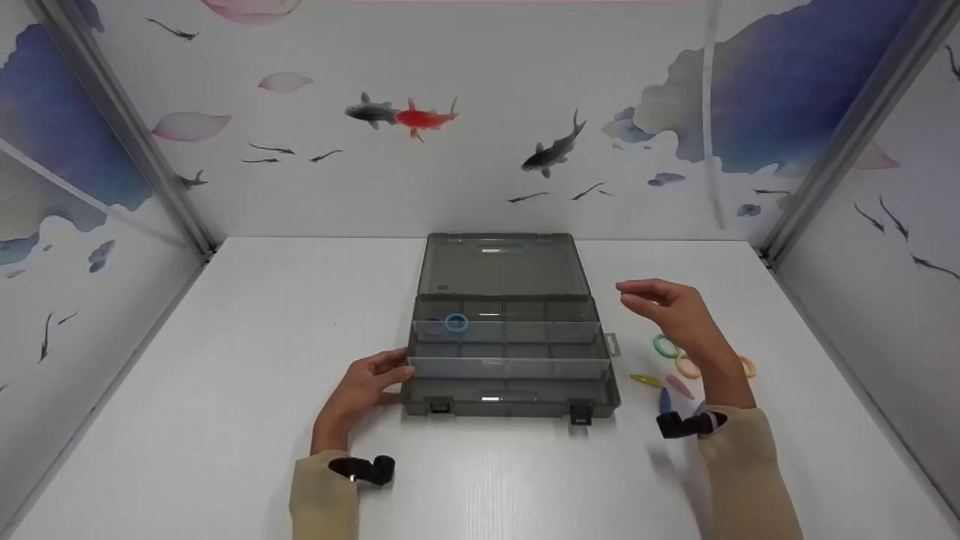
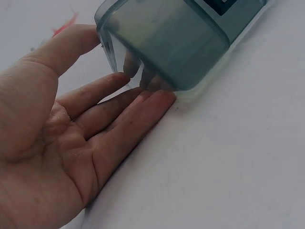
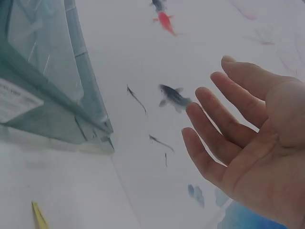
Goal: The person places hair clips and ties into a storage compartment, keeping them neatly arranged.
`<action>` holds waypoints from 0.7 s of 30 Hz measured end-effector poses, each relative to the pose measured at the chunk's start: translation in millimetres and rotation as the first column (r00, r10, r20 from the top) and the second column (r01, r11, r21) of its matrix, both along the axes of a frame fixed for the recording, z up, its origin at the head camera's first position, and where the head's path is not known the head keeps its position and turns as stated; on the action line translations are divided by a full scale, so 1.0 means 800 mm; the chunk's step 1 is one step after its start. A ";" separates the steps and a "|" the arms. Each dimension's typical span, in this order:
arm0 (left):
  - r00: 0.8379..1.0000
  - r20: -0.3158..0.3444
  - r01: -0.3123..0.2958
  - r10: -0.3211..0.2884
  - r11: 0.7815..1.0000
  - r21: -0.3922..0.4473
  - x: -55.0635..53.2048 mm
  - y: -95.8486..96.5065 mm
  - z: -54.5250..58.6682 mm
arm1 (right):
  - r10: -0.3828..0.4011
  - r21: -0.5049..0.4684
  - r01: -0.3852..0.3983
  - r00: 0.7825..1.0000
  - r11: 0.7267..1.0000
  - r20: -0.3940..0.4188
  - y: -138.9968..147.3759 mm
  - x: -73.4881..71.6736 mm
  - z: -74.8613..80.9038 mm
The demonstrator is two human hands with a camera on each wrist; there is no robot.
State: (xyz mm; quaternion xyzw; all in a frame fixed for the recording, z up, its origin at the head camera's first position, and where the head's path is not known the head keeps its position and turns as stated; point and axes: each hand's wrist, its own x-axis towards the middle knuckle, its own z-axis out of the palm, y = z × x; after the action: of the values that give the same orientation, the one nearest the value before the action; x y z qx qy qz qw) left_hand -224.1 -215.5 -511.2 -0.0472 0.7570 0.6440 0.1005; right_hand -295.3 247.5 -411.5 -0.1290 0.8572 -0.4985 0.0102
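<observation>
A smoky grey, see-through compartment box lies on the table with its lid folded back. A light blue ring is at the back left of the box. My left hand touches the box's left side; in the left wrist view the fingertips meet the wall and the thumb is at the rim. Right of the box, my right hand is raised with nothing in it, its fingers spread and slightly bent in the right wrist view.
Under and beside the right forearm lie a green ring, orange rings and small slim yellow, pink and blue pieces. White panels painted with fish enclose the table at the back and sides.
</observation>
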 end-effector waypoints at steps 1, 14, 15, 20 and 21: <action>1.000 0.004 -0.002 0.002 1.000 0.000 0.000 0.001 0.000 | -0.012 0.002 0.012 1.000 1.000 0.012 0.006 0.000 -0.003; 1.000 -0.010 -0.005 0.005 1.000 0.004 0.000 0.001 -0.003 | -0.141 0.059 0.135 0.984 0.989 0.109 0.050 -0.006 -0.025; 1.000 -0.011 -0.005 0.005 1.000 0.005 0.000 0.001 -0.003 | -0.145 0.058 0.139 0.983 0.989 0.113 0.052 -0.007 -0.027; 1.000 -0.013 -0.008 0.008 1.000 -0.005 -0.001 0.001 -0.001 | -0.171 0.046 0.165 0.972 0.985 0.159 0.065 -0.009 -0.038; 1.000 -0.014 -0.009 0.009 1.000 -0.008 -0.001 0.001 -0.002 | -0.173 0.045 0.168 0.971 0.985 0.167 0.067 -0.010 -0.039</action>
State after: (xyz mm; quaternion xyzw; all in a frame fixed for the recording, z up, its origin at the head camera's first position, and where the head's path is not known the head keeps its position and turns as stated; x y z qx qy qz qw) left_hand -225.1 -214.7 -512.5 -0.0468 0.7599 0.6417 0.0922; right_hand -303.1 301.3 -443.0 -0.0115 0.8686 -0.4935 0.0427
